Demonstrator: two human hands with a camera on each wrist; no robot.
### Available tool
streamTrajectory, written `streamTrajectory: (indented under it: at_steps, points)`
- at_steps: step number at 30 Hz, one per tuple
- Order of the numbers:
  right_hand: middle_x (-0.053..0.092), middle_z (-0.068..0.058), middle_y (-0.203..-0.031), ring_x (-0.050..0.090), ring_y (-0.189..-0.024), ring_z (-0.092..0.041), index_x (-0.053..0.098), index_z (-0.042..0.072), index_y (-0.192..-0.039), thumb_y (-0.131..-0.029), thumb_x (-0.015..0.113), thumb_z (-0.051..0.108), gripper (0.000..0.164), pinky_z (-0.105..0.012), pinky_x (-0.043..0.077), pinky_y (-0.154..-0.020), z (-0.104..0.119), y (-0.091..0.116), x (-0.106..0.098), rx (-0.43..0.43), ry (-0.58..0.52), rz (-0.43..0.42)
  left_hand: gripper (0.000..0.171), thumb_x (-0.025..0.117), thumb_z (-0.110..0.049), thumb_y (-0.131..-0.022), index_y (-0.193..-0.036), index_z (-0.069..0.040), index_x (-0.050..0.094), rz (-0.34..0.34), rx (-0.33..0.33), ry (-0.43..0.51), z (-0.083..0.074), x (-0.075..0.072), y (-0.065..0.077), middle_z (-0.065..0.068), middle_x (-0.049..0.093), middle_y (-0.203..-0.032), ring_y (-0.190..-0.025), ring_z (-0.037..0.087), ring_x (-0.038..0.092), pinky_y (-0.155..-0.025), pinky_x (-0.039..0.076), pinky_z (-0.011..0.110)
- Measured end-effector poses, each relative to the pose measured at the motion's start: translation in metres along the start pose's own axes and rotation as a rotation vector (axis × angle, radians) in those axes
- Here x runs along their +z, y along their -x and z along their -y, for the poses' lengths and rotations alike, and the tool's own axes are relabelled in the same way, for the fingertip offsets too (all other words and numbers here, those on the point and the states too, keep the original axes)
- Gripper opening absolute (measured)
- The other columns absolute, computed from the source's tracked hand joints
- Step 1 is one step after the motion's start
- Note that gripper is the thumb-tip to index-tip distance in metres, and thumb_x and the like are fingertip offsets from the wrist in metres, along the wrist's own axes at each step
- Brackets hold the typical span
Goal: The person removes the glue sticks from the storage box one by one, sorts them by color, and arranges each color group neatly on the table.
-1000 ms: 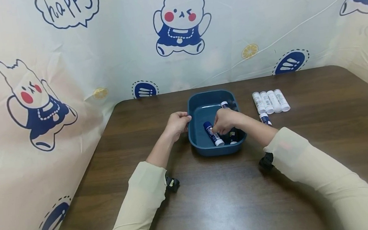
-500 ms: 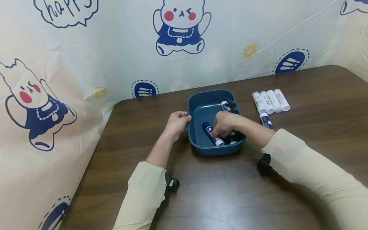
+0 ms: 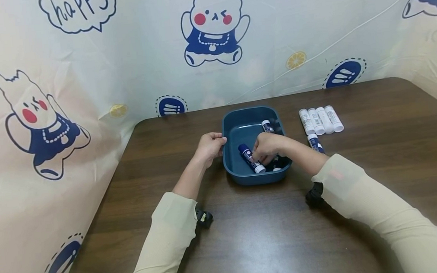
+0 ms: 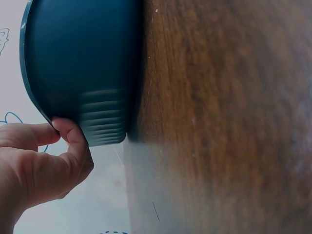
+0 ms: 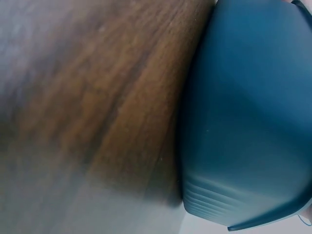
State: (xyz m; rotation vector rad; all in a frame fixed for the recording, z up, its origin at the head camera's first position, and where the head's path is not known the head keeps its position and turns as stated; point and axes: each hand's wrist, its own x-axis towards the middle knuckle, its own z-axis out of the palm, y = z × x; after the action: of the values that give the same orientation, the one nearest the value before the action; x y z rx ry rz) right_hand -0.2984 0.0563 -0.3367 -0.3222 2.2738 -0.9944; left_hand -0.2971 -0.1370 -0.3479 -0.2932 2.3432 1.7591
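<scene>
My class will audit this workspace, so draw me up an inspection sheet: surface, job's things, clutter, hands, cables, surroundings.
Surface: brown wood-grain table, light reflecting off its near part.
Job's things: deep blue rounded-rectangular tray, apparently plastic; inside, a blue cylindrical tube with a white end, plus others partly hidden. Right of the tray, four white cylindrical tubes lie side by side, near a blue-and-white cylindrical tube, partly hidden.
Clutter: nothing seen.
Hands: left hand pinches the tray's rim; right hand is inside the tray, fingers at the blue tube, grip unclear.
Cables: nothing seen for certain; a faint line on the backdrop may be a crease.
Surroundings: pale backdrop with cartoon prints.
</scene>
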Motion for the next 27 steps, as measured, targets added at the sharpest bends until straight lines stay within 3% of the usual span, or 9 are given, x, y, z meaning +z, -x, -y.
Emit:
streamTrajectory:
  at_steps: [27]
  points:
    - [0.060, -0.022, -0.107, 0.063, -0.088, -0.025, 0.053, -0.008, -0.118, -0.085, 0.065, 0.009, 0.039, -0.034, 0.052, -0.077, 0.001, 0.012, -0.010, -0.146, -0.277, -0.093, 0.034, 0.052, -0.011, -0.095, -0.126, 0.002, 0.049, -0.012, 0.015, 0.006, -0.001, 0.001, 0.002, 0.016, 0.057, -0.110, -0.081, 0.022, 0.055, -0.080, 0.050, 0.034]
